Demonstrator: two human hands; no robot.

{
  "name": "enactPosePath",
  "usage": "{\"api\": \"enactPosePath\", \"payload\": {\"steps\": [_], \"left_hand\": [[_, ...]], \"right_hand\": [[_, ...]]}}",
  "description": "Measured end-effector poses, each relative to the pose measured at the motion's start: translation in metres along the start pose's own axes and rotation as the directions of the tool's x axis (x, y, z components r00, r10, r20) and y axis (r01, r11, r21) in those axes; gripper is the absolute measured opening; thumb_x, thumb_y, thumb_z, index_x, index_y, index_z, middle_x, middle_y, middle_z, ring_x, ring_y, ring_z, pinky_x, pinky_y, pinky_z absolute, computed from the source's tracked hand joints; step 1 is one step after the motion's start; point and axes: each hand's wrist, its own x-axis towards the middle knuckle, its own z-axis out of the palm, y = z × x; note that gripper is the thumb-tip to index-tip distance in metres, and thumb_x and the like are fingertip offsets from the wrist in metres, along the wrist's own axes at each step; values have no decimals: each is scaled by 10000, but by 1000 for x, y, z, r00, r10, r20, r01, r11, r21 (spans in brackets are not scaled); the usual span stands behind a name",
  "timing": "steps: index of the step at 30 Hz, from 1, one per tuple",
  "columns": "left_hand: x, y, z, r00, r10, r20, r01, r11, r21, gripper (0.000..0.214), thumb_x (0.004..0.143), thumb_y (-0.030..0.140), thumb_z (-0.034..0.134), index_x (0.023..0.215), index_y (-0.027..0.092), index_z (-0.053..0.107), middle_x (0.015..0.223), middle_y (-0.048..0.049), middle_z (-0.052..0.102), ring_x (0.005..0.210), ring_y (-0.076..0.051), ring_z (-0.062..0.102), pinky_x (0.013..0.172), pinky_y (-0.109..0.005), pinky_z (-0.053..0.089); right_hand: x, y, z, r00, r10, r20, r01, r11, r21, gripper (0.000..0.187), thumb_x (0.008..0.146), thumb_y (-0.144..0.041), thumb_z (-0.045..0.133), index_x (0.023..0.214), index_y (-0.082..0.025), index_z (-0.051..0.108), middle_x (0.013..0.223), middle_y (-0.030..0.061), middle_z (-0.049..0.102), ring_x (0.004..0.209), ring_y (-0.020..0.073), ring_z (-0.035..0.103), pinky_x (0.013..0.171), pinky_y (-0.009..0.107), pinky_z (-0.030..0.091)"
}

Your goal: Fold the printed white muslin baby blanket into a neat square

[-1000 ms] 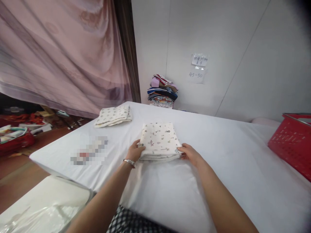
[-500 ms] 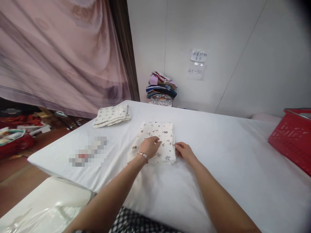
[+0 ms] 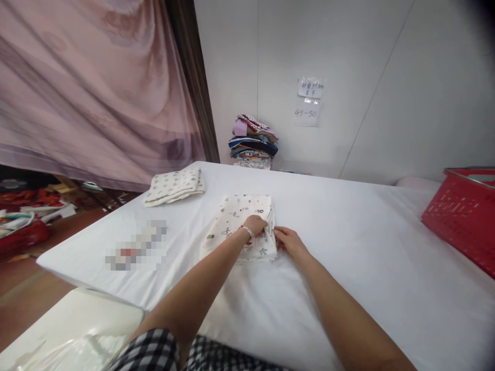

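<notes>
White, plant-printed fabric (image 3: 234,214), folded roughly rectangular, lies on our white-draped table (image 3: 348,247). Our left hand (image 3: 256,224) and right hand (image 3: 291,242) nearly meet at its right edge; whether either grips, we cannot tell. We seem to be adjusting edge layers; the next move likely calls for keeping them aligned.

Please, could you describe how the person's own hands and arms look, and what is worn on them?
Both the left hand and the right hand are without gloves. A thin, light, silvery bracelet circles the left wrist. A black-and-white checked sleeve shows on the left arm; no sleeve is visible on the right.
</notes>
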Motion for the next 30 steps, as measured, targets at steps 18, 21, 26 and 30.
{"api": "enactPosePath", "payload": {"steps": [18,21,26,30], "left_hand": [[0,16,8,999,29,-18,-24,970,243,343,682,435,559,840,146,652,846,-112,690,772,-202,639,640,-250,475],[0,19,4,999,0,39,-9,969,246,359,665,471,582,773,137,658,730,-98,685,679,-192,637,575,-243,470],[-1,15,-5,993,-50,108,28,980,199,356,660,483,598,807,164,654,653,-51,671,559,-168,609,464,-230,433],[1,10,-6,991,-75,115,55,984,167,306,696,412,561,860,168,645,629,-40,664,523,-159,596,441,-226,421]], "right_hand": [[2,3,0,998,-27,-57,19,989,-147,195,588,-300,641,707,-162,571,470,-70,457,414,64,383,413,207,264],[2,3,0,999,-22,-49,14,989,-148,186,583,-295,632,694,-163,562,470,-70,457,410,62,382,412,205,265],[3,3,-1,998,-30,-48,21,983,-180,204,597,-327,627,706,-163,572,445,-66,456,400,67,387,402,205,266],[5,6,0,996,-69,-52,57,978,-202,242,605,-375,628,724,-176,555,466,-69,466,402,69,390,399,205,269]]}}
